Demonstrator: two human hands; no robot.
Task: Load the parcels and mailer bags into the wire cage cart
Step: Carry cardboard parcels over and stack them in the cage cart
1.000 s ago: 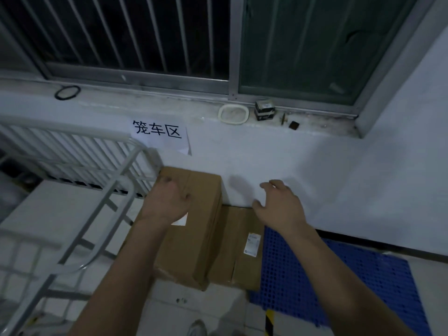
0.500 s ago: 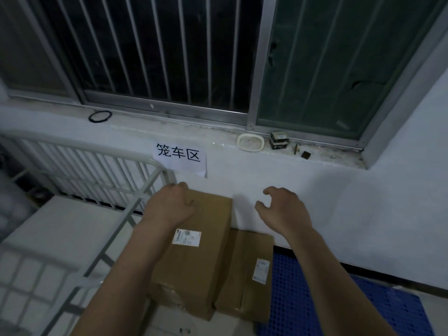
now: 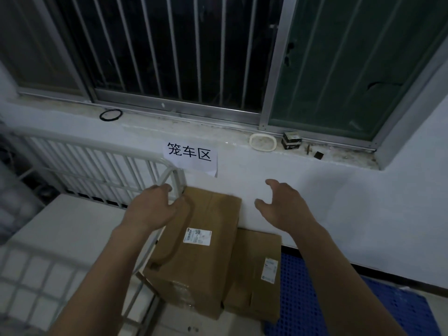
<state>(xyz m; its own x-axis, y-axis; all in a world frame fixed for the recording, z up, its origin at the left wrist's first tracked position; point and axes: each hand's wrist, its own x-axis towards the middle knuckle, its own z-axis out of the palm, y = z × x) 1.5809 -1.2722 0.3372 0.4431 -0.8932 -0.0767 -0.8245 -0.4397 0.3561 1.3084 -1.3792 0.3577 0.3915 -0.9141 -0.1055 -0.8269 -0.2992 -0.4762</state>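
Parcel (image 3: pixel 208 267) stands just right of wire cage cart (image 3: pixel 101 166), second parcel (image 3: pixel 254 267) beyond. Left hand (image 3: pixel 152 209) loose at its cart-side edge, right hand (image 3: pixel 283 209) spread, empty: apparently bracketing for two-handed lift.

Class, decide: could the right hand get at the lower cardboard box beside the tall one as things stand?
Probably yes: the right hand hovers open above the lower box, whose top lies bare; nothing stands between.
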